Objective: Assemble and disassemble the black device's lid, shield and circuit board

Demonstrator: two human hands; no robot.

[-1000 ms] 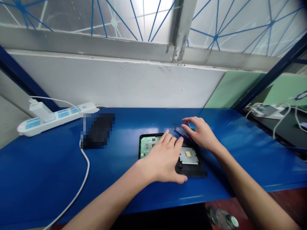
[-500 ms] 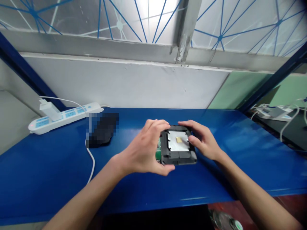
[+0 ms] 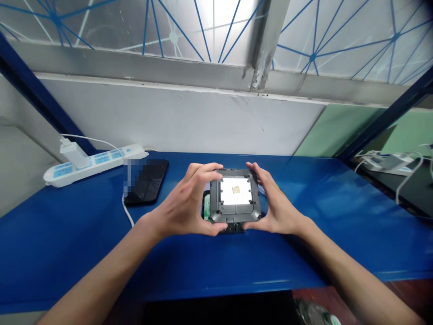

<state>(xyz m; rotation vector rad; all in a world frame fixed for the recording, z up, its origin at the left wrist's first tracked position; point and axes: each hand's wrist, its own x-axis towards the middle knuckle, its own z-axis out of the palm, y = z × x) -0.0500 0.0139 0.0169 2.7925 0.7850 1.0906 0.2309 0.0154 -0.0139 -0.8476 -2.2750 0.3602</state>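
Observation:
Between my two hands is a square black plastic housing cover (image 3: pixel 237 215) with a bright metal plate (image 3: pixel 227 196) in its middle and a small gold-coloured pad on that plate. My left hand (image 3: pixel 184 203) grips its left side, fingers at the far edge and thumb at the near edge. On the right side, my right hand (image 3: pixel 279 203) holds it the same way. Beneath the cover a green circuit board (image 3: pixel 207 208) in a dark case shows at the left and along the near edge. Whether cover and case touch is hidden.
A white power strip (image 3: pixel 98 163) with a plugged-in charger stands at the back left of the blue table (image 3: pixel 189 271). Near it lies a black phone (image 3: pixel 149 183), partly blurred, with a white cable (image 3: pixel 127 215). Below the table's front edge is a clear bottle (image 3: pixel 314 313).
The cover has moved left and now faces me squarely. My right hand has gone from its far right corner to clasping its right side. More of the case below shows.

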